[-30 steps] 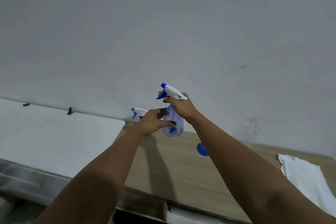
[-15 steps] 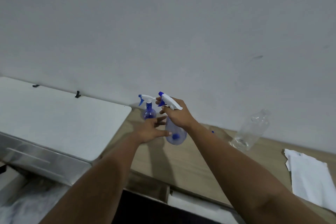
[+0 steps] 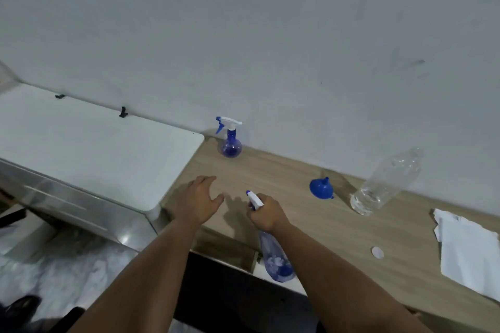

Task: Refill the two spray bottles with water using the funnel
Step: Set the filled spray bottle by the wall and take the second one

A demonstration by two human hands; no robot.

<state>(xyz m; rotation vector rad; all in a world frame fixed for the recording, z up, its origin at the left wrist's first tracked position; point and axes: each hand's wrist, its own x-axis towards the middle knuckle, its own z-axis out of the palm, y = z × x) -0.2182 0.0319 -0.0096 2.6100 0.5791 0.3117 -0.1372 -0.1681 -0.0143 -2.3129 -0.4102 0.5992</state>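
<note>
The right hand point(image 3: 266, 215) is wrapped around the neck of a translucent blue plastic spray bottle point(image 3: 276, 259), just below its white trigger head with a blue nozzle tip point(image 3: 253, 199). The bottle's rounded body hangs down toward the camera, in front of the near edge of the light wood-grain countertop point(image 3: 311, 224); whether it holds any water is hard to tell through the tinted plastic. The left hand point(image 3: 198, 201) holds nothing, its fingers spread loosely with the palm down over the left end of the countertop, just beside the right hand.

A second round blue spray bottle point(image 3: 230, 140) with a white and blue trigger head stands upright at the back of the countertop, near the grey wall point(image 3: 270, 35). A small blue plastic funnel point(image 3: 321, 189) rests further right, spout pointing up and away, well apart from both spray bottles. Near it on the right stands a clear plastic water bottle point(image 3: 384, 184) without a cap, with a shallow layer of water at its bottom. A small white round cap point(image 3: 377, 252) lies flat on the wood nearer the camera, and a folded white cloth point(image 3: 470, 249) lies at the right edge. Left of the countertop sits a white-topped appliance with a shiny metal front point(image 3: 89, 151).
</note>
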